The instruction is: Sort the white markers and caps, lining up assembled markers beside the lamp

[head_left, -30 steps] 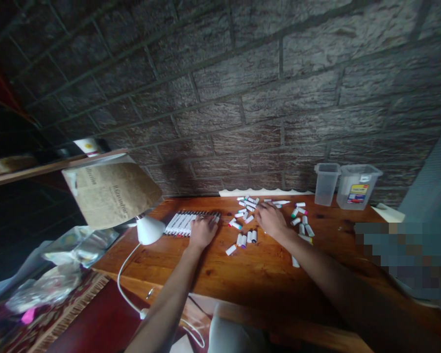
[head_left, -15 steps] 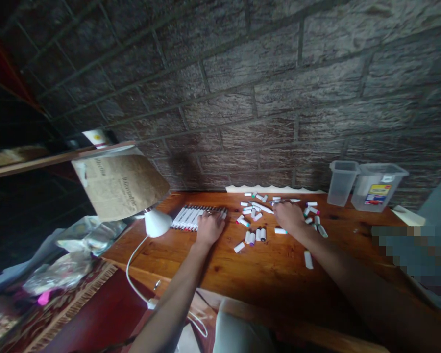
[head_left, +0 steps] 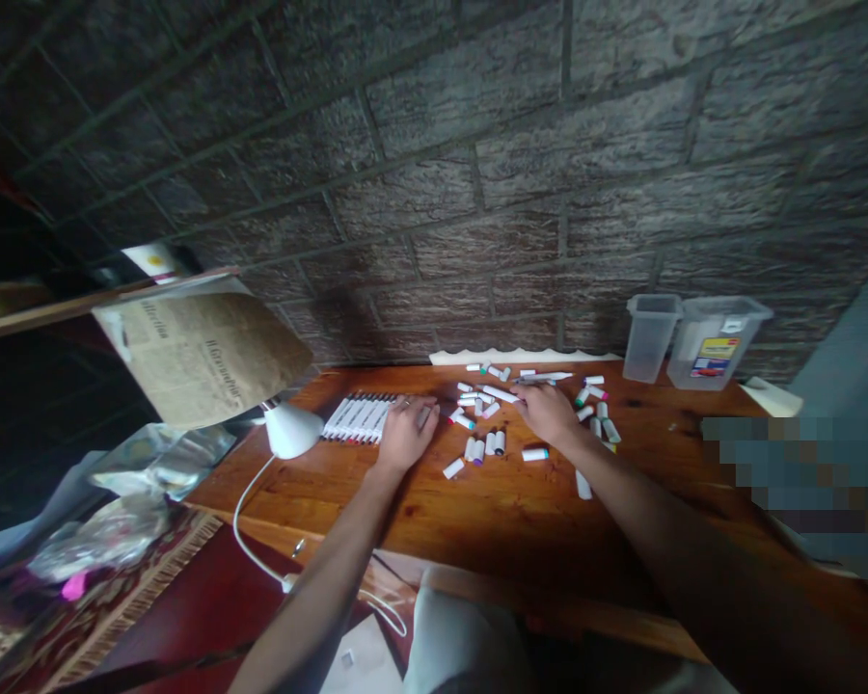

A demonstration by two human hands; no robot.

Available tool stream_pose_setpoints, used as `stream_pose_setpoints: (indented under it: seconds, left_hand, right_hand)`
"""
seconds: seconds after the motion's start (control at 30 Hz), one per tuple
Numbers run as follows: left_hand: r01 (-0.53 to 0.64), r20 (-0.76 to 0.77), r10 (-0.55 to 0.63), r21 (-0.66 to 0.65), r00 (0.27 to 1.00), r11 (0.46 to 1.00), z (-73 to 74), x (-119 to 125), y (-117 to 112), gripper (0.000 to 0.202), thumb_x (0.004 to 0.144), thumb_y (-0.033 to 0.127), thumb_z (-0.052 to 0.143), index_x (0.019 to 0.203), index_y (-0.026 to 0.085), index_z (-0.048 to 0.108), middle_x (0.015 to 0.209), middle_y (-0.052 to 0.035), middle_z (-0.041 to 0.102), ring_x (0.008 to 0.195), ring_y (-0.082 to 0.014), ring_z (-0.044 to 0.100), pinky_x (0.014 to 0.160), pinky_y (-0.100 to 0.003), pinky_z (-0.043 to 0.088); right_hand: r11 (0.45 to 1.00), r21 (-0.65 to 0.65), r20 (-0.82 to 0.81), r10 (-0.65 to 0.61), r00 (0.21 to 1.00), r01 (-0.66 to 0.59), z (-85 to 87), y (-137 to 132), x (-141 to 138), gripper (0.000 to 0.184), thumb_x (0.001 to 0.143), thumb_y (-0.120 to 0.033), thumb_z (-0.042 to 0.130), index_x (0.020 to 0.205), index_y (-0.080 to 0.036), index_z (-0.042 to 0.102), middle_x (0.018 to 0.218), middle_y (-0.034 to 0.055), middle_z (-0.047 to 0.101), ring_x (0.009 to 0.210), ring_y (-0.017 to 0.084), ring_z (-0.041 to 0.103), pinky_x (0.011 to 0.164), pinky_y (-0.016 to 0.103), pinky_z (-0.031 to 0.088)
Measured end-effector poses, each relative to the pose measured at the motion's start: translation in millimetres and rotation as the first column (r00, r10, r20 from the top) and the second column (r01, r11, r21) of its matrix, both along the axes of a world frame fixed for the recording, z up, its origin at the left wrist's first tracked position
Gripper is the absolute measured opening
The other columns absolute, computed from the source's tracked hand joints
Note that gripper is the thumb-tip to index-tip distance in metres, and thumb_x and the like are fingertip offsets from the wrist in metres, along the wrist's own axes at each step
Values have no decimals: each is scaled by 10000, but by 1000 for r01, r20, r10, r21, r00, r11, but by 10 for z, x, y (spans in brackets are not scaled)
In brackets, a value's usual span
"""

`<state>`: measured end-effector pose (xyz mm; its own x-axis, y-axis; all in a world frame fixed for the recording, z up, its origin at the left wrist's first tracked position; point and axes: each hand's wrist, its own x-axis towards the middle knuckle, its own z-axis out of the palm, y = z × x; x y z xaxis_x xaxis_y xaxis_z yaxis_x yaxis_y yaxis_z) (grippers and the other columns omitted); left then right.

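My left hand [head_left: 405, 436] lies open, fingers spread on the tidy row of white plastic markers [head_left: 351, 417]. Right of that row, my right hand [head_left: 546, 413] curls down among loose white markers [head_left: 470, 448]; whether it pinches one, I cannot tell.

The markers [head_left: 354, 419] are white with dark, teal, pink and purple ends. The table [head_left: 492, 511] shows orange-brown wood grain, the wall [head_left: 434, 164] grey-brown brick with darker mortar lines, and the rug [head_left: 14, 646] a red pattern with a cream fringe.
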<state>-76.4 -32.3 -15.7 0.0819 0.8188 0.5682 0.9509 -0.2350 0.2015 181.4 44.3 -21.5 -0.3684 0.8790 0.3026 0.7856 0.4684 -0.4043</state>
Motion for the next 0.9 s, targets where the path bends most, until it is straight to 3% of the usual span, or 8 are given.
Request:
stream_pose_setpoints:
  seconds: [0.1, 0.2, 0.27, 0.37, 0.5, 0.63, 0.8, 0.9]
  left_hand:
    - [116, 45, -115, -4, 992, 993, 35, 83, -34, 272, 929, 343, 471, 1012, 185, 677, 1020, -66, 714, 978, -199, 625, 930, -339, 467]
    - [184, 55, -185, 15, 981, 983, 74, 161, -86, 284, 933, 346, 475, 1095, 187, 645, 1032, -66, 707, 989, -188, 626, 940, -327, 470]
    - [196, 77, -198, 37, 977, 980, 89, 201, -117, 331, 934, 354, 479, 1195, 183, 589, 1032, -65, 704, 998, -184, 628, 951, -323, 469]
    - [206, 124, -205, 9, 971, 979, 85, 242, -144, 450, 940, 363, 470, 1354, 188, 443, 1052, -64, 701, 993, -177, 643, 937, -319, 486]
    - [260, 120, -256, -17, 959, 965, 65, 265, -158, 496, 943, 360, 464, 1409, 210, 386, 1141, -69, 683, 1006, -169, 648, 937, -309, 496]
    - [285, 91, -281, -34, 956, 958, 58, 271, -167, 412, 955, 362, 426, 1327, 211, 515, 1225, -80, 650, 1057, -185, 635, 968, -322, 488]
    - [295, 134, -286, -45, 949, 955, 53, 293, -171, 392, 962, 363, 404, 1277, 190, 560, 1233, -82, 646, 1084, -193, 627, 971, -325, 486]
    - [286, 189, -281, 2, 941, 958, 65, 318, -154, 335, 946, 369, 451, 1176, 180, 604, 1141, -79, 682, 1017, -176, 643, 928, -292, 493]
  right_hand:
    - [990, -139, -399, -38, 916, -19, 35, 1, 111, 256, 881, -239, 537, 1076, -203, 697, 1085, 78, 720, 994, 201, 661, 903, 322, 482]
    - [907, -342, -717, -81, 693, -247, 99, -58, 121, 299, 871, -292, 566, 1127, -181, 674, 1101, 87, 717, 948, 186, 677, 842, 312, 512]
    - [784, -442, -801, -127, 585, -435, 134, -139, 51, 326, 875, -314, 567, 1153, -171, 662, 1125, 107, 707, 934, 175, 682, 813, 294, 520]
    - [622, -506, -835, -182, 519, -598, 159, -285, -104, 303, 881, -317, 563, 1124, -176, 677, 1136, 111, 702, 959, 161, 677, 809, 268, 519]
    - [534, -480, -871, -194, 452, -696, 168, -405, -209, 307, 832, -307, 632, 1108, -185, 688, 1105, 104, 715, 963, 161, 672, 783, 253, 514]
    - [527, -454, -880, -136, 455, -719, 135, -415, -195, 336, 776, -322, 692, 1079, -177, 699, 1020, 96, 736, 875, 163, 682, 708, 250, 508]
    - [691, -251, -861, 162, 483, -678, 37, -459, -313, 305, 757, -344, 697, 1000, -160, 708, 955, 68, 738, 852, 174, 677, 783, 298, 517]
    - [777, -138, -764, 311, 566, -614, 36, -536, -400, 240, 815, -310, 623, 982, -159, 706, 957, 65, 735, 848, 173, 678, 785, 293, 517]
